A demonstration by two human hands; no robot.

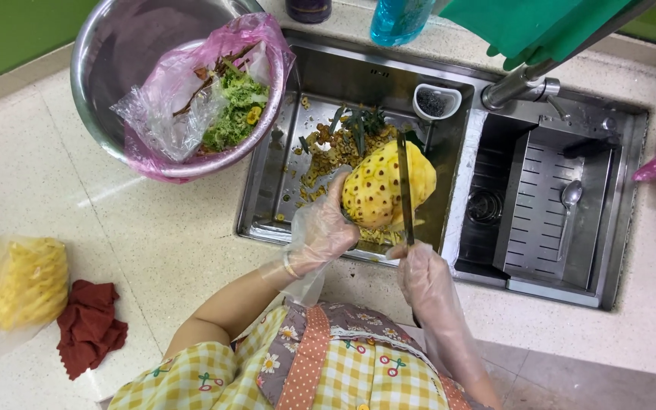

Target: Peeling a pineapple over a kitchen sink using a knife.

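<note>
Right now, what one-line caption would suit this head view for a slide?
Gloved left hand steadies a peeled pineapple over the sink while the right hand holds a knife against it.

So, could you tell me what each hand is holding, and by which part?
Left hand grips the peeled pineapple by its lower side; right hand holds the knife by its handle.

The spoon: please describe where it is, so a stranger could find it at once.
Start from the steel sink set in the pale counter. In its right basin sits a slotted metal rack; the spoon lies on it, the only cutlery there, bowl end farthest from the person.
</note>
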